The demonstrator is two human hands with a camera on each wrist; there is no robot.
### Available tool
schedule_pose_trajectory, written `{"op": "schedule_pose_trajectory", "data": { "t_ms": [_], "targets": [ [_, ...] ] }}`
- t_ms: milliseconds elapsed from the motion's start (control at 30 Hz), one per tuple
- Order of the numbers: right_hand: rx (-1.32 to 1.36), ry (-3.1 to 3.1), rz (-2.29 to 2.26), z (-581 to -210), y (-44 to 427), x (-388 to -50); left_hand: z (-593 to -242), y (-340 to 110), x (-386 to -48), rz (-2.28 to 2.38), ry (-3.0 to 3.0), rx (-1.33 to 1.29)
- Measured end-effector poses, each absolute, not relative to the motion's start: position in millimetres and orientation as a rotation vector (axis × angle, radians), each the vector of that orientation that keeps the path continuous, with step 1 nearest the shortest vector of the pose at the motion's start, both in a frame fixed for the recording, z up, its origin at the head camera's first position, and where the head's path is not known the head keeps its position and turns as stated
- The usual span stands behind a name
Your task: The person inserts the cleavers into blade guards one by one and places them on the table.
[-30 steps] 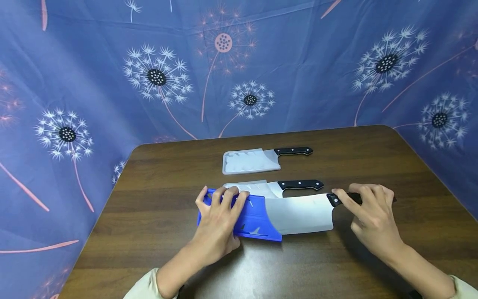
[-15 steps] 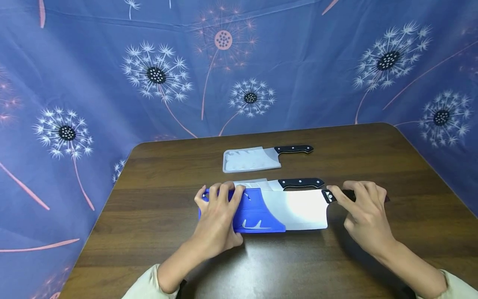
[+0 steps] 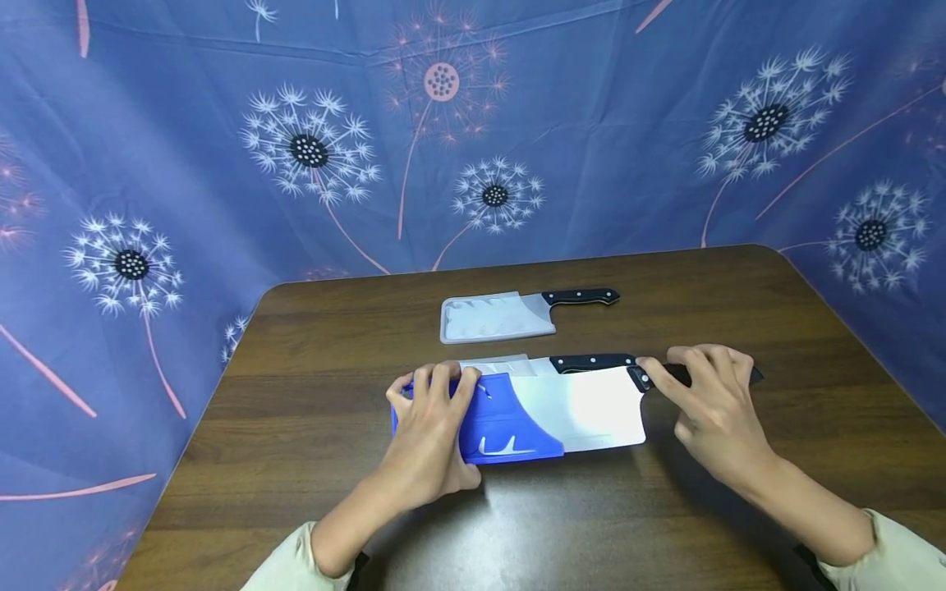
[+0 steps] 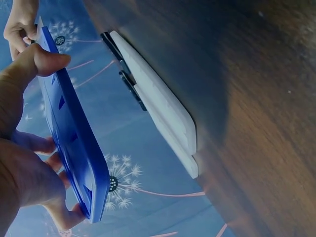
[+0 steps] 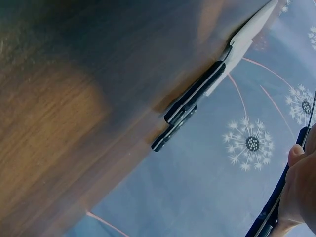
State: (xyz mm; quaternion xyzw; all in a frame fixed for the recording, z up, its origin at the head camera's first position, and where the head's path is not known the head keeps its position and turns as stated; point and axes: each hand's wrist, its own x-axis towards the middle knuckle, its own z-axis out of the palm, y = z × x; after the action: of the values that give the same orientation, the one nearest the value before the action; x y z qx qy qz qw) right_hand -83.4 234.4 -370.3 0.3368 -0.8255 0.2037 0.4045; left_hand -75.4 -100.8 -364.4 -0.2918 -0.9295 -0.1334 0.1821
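Held above the table is a cleaver [image 3: 591, 410] with a wide steel blade and a black riveted handle. Its front part sits inside a blue plastic blade sheath [image 3: 510, 423]; the rest of the blade shows. My left hand [image 3: 429, 427] grips the sheath along its edges, thumb on the near side and fingers over the far side, as the left wrist view also shows. Around the black handle [image 5: 276, 200] my right hand [image 3: 717, 402] is curled. Directly behind lies a knife [image 3: 591, 363] in a whitish sheath, partly covered by the cleaver.
Farther back on the brown wooden table [image 3: 332, 328] lies another cleaver [image 3: 502, 316] in a whitish sheath, black handle to the right. A blue dandelion-print cloth [image 3: 591, 123] hangs behind and beside the table.
The right hand has moved left with the handle, so more of the blade is inside the blue sheath than a second ago. The left hand keeps its grip; the knives behind lie still.
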Motion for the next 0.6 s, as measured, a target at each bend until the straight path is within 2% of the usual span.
{"op": "schedule_pose_trajectory", "data": {
  "t_ms": [600],
  "targets": [
    [0.845,-2.103,0.515,-372.3,237.8,-82.6,-362.9,-96.2,-80.0,-0.317,-2.655,-0.905]
  ]
}}
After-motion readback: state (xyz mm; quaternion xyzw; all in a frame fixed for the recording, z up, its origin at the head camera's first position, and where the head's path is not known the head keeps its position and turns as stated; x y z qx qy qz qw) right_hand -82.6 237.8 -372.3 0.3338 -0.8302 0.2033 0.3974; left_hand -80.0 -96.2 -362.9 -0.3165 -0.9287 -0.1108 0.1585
